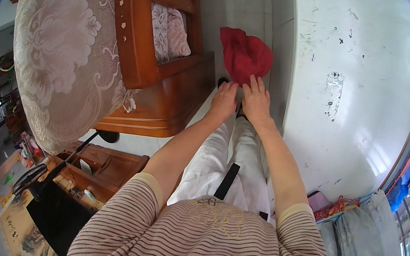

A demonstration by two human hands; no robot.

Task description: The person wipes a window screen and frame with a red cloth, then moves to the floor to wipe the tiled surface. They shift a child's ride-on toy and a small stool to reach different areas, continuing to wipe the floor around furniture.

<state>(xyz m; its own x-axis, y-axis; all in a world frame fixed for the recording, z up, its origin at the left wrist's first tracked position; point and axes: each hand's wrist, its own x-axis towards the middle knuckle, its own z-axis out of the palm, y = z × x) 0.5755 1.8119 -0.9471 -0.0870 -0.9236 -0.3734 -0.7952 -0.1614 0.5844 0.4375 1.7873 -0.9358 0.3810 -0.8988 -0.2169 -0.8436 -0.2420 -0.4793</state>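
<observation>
A piece of red cloth [247,55] with a rounded, wavy outline is in front of me, above the tiled floor. My left hand [225,98] is at its near edge, fingers bent over the rim. Beside it, my right hand [257,99] has its fingertips lying on the cloth's near right part. Both hands appear to grip the cloth, though the thumbs and the underside are hidden. Below the hands are my legs in white trousers [204,159] and part of a dark shoe [222,81].
A wooden sofa [135,39] with a patterned fabric cover [60,41] stands to the left. On the right runs a scuffed, glossy white surface [313,143]. A standing fan [31,178] and a wooden cabinet [117,166] are at lower left; grey curtains [366,237] hang at lower right.
</observation>
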